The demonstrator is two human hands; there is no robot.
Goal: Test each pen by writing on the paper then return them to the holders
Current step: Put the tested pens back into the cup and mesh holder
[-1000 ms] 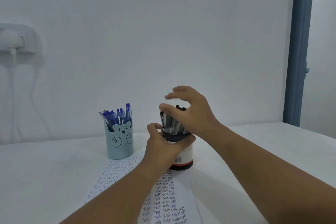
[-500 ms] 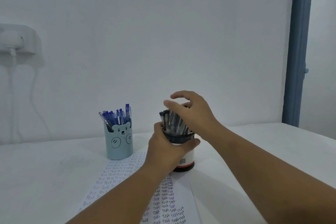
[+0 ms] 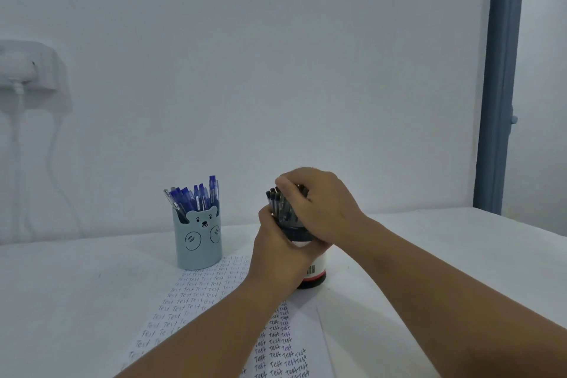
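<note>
A white holder [image 3: 316, 270] with a black rim and red base band stands on the table, full of black pens [image 3: 277, 204]. My left hand [image 3: 280, 258] grips the holder's side. My right hand [image 3: 319, 205] lies over the pen tops with its fingers curled round the bunch of black pens. To the left a light blue bear holder [image 3: 199, 244] carries several blue pens [image 3: 196, 195]. A sheet of paper [image 3: 196, 294] covered with rows of the word "Test" lies in front of both holders, partly hidden by my left forearm.
The white table [image 3: 445, 258] stretches right and left of the holders. A white wall stands close behind. A wall socket with a plug and cable [image 3: 18, 70] sits at the far left, and a blue door frame [image 3: 500, 80] rises at the right.
My right hand has come down from spread fingers above the black pens and closed round them. The left hand has kept its hold on the white holder.
</note>
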